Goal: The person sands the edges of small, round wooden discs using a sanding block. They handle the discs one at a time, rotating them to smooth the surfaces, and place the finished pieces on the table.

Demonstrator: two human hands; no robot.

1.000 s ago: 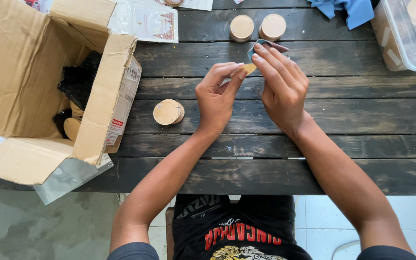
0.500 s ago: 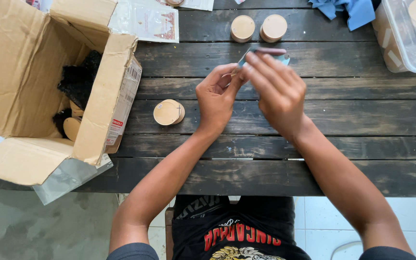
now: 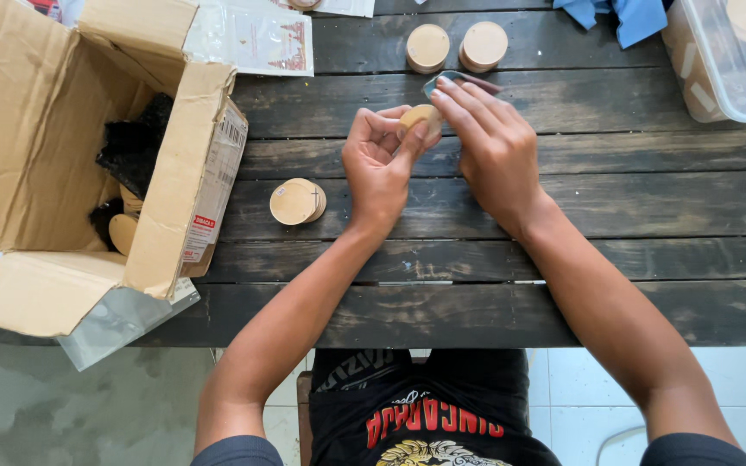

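Bright, even daylight over the dark table (image 3: 649,216), soft shadows only, mild glare on the plastic tub (image 3: 718,69), everything sharp.

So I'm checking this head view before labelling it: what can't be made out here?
- Grey sheet in the right hand: mostly hidden under its fingers.
- Wooden disc in the left hand: partly covered by fingertips.
- Cardboard box contents: shadowed.
- Plastic tub: cut off by the edge.
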